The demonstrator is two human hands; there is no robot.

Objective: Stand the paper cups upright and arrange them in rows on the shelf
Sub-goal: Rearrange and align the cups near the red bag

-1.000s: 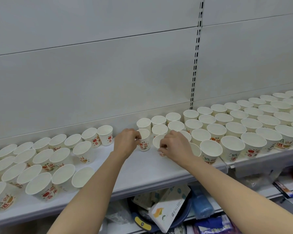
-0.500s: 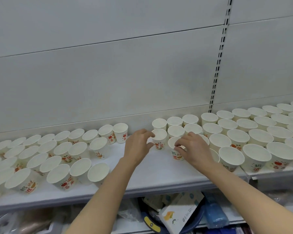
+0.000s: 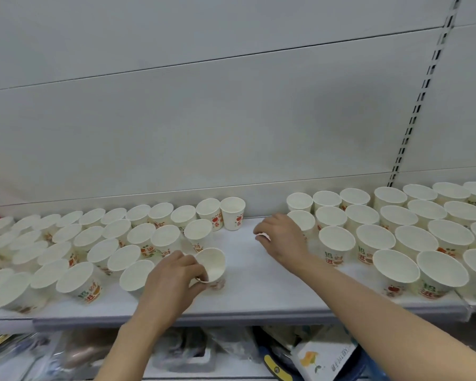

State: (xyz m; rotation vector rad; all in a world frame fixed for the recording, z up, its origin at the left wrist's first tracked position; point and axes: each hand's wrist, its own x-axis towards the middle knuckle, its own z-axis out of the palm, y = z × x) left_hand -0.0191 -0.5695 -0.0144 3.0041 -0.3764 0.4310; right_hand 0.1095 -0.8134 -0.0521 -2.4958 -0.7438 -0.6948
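Note:
Many white paper cups with red and green print stand upright on a white shelf. One group fills the left side and another fills the right, with a bare gap between them. My left hand grips one paper cup by its rim at the right edge of the left group; the cup tilts with its mouth toward me. My right hand sits at the left edge of the right group, fingers curled over a cup that is mostly hidden beneath them.
The grey back panel rises behind the cups, with a slotted upright at the right. Below the shelf's front edge lies a lower shelf with packets, a carton and plastic-wrapped goods.
My left hand has carried a cup from the right group across the gap to the left group, nearer the front edge. My right hand has stayed by the right group. The view has swung left.

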